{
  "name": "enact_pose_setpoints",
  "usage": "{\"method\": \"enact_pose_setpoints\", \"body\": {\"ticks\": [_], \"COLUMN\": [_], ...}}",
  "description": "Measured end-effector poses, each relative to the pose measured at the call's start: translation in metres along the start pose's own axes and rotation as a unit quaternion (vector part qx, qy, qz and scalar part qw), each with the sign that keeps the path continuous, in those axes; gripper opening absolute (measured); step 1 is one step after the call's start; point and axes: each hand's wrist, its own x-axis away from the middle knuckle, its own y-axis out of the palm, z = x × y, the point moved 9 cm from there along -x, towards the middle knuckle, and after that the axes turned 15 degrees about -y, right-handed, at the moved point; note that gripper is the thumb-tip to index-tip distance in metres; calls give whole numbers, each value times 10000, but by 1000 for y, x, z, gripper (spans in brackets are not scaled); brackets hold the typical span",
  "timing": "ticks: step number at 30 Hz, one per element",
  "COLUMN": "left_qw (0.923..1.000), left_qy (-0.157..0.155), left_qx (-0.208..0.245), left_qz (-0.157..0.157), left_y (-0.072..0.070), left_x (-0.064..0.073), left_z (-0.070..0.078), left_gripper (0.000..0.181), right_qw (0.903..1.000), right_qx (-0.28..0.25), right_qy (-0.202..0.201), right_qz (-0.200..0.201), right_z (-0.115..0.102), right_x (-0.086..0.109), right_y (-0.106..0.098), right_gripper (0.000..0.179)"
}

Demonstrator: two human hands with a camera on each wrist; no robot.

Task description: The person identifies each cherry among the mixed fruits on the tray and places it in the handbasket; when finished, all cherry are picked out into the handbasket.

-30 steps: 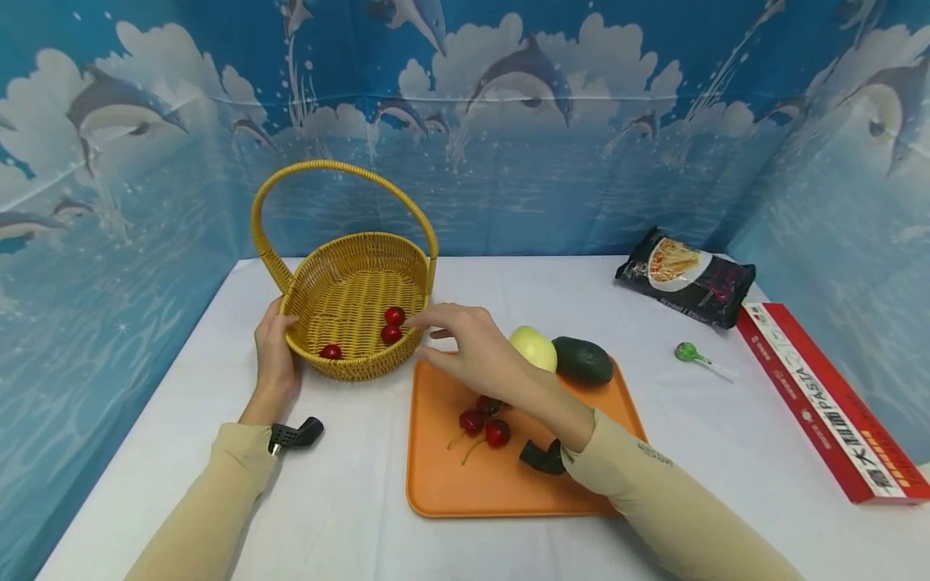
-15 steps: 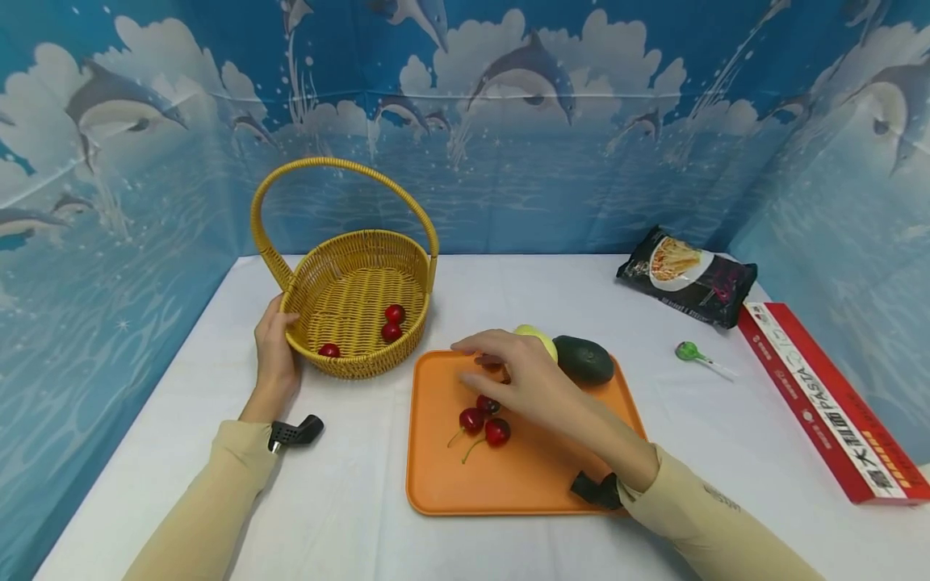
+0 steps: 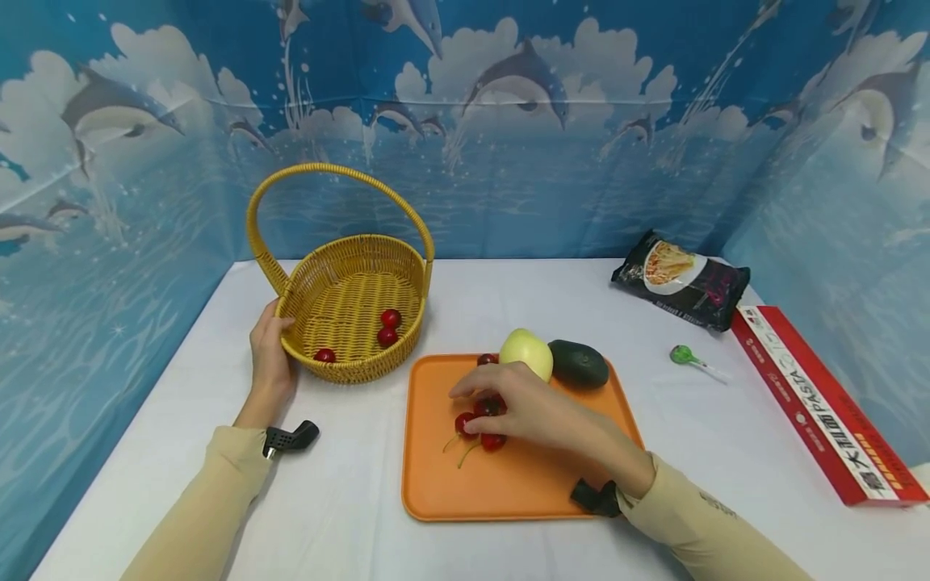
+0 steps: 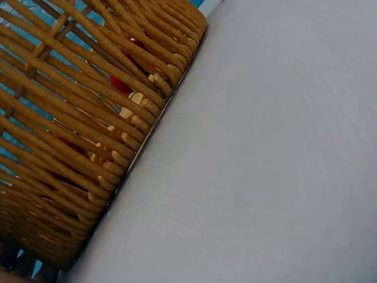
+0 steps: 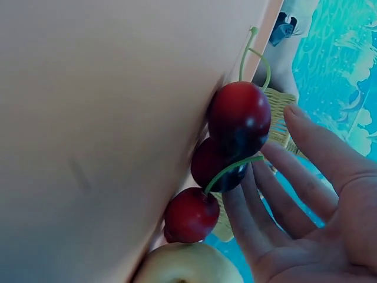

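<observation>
My left hand grips the left side of a yellow wicker basket, fingertips over its rim. Inside lie a few red cherries. My right hand hovers at a cluster of dark red cherries with green stems on an orange tray. In the right wrist view its thumb and fingers are spread to either side of the cherries, the thumb apart from them. Another cherry sits at the tray's back edge, beside a yellow-green apple. The left wrist view shows the basket's woven wall.
A smooth dark green oblong fruit or vegetable lies right of the apple. Farther right are a black food packet, a green lollipop and a long red pasta box. A dolphin-print curtain stands behind the white table.
My right hand has drawn back from over the basket's right rim, moved right over the tray, then lowered toward the cherries. The left hand stays on the basket.
</observation>
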Motion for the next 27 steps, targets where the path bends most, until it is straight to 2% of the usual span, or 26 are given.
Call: {"method": "enact_pose_setpoints", "body": {"ticks": [5,12,17,27], "left_qw": [10000,9999,9999,10000], "left_qy": [6,26,49,1], "left_qx": [34,-148,-140,-75], "left_qz": [-3,-18,-20,4], "left_y": [-2,0,0,-2], "left_x": [1,0,1,1], "left_z": [0,0,0,-1], "left_gripper": [56,56,56,55], "right_qw": [9994,9982,9979,9971], "right_qx": [196,357,404,489], "right_qy": [-5,-37,-142,101], "right_qz": [-270,-486,-496,-576], "right_z": [0,3,2,6], "right_x": [0,0,0,1], "right_y": [5,12,17,21], "right_gripper": [35,32,31,33]}}
